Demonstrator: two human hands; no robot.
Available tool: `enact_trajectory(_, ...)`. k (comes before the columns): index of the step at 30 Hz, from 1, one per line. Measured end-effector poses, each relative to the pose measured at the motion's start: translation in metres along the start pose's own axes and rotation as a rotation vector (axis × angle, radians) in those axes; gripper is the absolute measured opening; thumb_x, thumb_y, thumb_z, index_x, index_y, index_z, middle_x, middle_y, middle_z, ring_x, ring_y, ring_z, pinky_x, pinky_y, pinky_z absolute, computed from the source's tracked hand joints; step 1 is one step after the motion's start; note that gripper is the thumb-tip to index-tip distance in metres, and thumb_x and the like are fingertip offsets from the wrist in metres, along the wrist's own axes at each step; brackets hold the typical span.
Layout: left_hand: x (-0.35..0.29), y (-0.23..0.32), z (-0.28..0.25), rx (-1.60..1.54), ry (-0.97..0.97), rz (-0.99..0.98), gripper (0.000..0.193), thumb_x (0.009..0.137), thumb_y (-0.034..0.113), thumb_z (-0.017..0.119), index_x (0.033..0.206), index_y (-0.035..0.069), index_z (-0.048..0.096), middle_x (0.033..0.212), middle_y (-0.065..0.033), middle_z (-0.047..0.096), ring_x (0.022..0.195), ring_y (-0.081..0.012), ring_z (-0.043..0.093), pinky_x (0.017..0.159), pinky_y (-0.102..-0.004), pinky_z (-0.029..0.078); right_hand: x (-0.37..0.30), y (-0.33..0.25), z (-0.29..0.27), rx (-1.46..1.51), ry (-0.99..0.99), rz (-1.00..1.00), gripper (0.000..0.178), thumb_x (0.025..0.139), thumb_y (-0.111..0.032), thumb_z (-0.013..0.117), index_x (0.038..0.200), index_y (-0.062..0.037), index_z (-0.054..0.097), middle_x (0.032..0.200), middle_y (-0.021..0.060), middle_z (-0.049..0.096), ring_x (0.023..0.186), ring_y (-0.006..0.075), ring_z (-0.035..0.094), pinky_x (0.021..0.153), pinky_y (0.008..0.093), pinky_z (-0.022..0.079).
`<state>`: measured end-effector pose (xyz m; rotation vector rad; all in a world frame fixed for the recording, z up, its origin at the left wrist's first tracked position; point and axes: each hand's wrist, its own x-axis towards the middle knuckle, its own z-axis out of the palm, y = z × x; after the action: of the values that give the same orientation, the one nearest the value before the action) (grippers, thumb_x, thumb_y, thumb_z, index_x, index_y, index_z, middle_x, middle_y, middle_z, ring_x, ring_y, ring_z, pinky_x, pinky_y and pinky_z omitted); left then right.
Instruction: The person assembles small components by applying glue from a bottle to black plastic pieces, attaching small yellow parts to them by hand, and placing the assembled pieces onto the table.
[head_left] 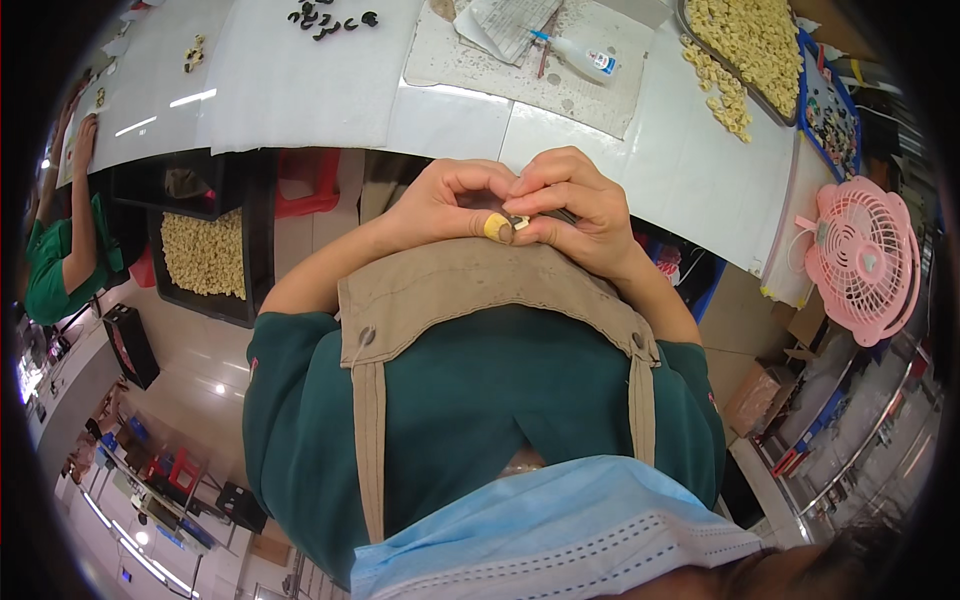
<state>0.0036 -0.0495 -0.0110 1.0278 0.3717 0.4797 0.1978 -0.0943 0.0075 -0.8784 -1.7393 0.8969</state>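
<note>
My left hand [452, 198] and my right hand [582, 212] meet just beyond the apron's upper edge, fingers bent and tips together. Between the two thumbs and forefingers sits a small cream-and-black piece [520, 222], pinched from both sides and mostly covered. Its exact kind is too small to make out. Yellow tape [494, 226] wraps my left thumb. Beyond the hands, on the table [450, 115], a glue bottle [588, 58] with a blue tip lies on a stained board [445, 60]. Small black curved pieces [325, 18] are scattered on a white sheet [290, 90] to the left.
Cream pieces fill a tray [682, 12] at far right, with more spilled beside it. Near them are a blue tray [855, 150] and a pink fan [862, 260]. A black crate [262, 265] of cream pieces stands lower left. A co-worker in green [75, 255] works at left.
</note>
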Motion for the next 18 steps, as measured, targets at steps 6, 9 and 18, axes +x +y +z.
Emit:
enact_trajectory(6, 0.002, -0.005, 0.004, -0.113, 0.019, 0.068, 0.025, 0.079, 0.015, 0.069, 0.098, 0.002, 0.06, 0.093, -0.0019, 0.06, 0.088, -0.0081, 0.055, 0.078, -0.0223, 0.043, 0.005, -0.005, 0.002, 0.022, -0.02, 0.016, 0.024, 0.063, -0.008, 0.076, 0.085, -0.0044, 0.067, 0.09, 0.0048, 0.061, 0.087, 0.0208, 0.054, 0.074, 0.031, 0.045)
enact_trajectory(9, -0.001, -0.009, 0.012, -0.292, 0.125, -0.042, 0.024, 0.082, 0.016, 0.066, 0.101, 0.002, 0.059, 0.096, -0.0029, 0.06, 0.089, -0.0081, 0.056, 0.079, -0.0224, 0.044, 0.004, -0.004, 0.002, -0.007, 0.025, 0.073, 0.024, 0.063, -0.006, 0.076, 0.085, -0.0046, 0.067, 0.089, 0.0055, 0.061, 0.084, 0.02, 0.056, 0.07, 0.0288, 0.046)
enact_trajectory(18, 0.001, -0.023, 0.008, -0.564, 0.146, -0.098, 0.029, 0.088, 0.021, 0.058, 0.108, 0.0, 0.055, 0.103, -0.0068, 0.06, 0.096, -0.0129, 0.057, 0.087, -0.0271, 0.044, 0.003, -0.003, 0.001, -0.116, 0.127, 0.062, 0.024, 0.067, -0.002, 0.072, 0.089, -0.0027, 0.063, 0.087, 0.0079, 0.063, 0.071, 0.0165, 0.061, 0.063, 0.0244, 0.051)
